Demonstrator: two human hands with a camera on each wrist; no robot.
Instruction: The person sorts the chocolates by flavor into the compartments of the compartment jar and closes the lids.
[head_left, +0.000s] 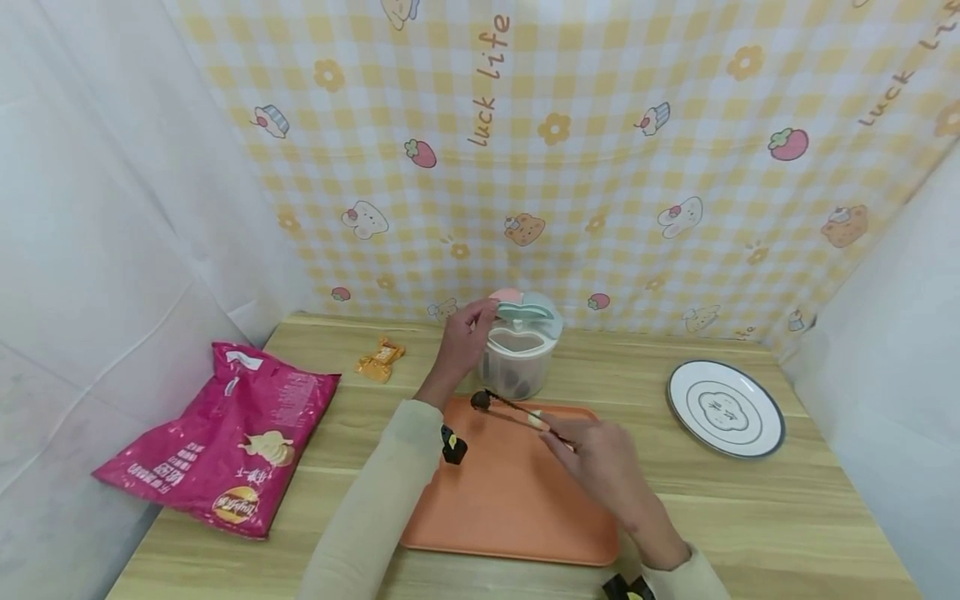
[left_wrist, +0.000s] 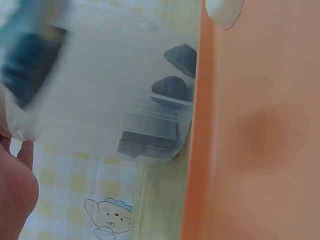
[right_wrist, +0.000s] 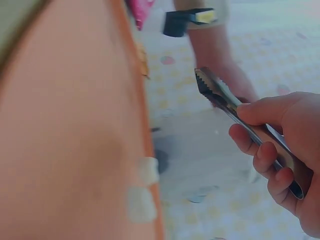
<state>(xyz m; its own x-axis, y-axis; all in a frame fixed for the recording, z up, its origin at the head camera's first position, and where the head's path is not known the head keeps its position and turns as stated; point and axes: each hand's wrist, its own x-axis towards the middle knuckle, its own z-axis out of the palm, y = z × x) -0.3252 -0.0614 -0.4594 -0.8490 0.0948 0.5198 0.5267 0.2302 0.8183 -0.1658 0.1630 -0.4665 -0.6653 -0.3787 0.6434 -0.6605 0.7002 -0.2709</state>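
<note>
Brown script on the yellow-checked cloth (head_left: 480,196) reads "luck life", running upward in the middle, and it comes again at the upper right on a slant, where the picture's edge cuts off the end of the second word. On the pink bag (head_left: 225,417), which lies with its print upside down, the round yellow-and-red logo (head_left: 236,504) seems to read "Lay's", while the white Chinese characters are too small to make out for certain. The plate (head_left: 726,409) bears dark characters at its centre, likewise illegible.
</note>
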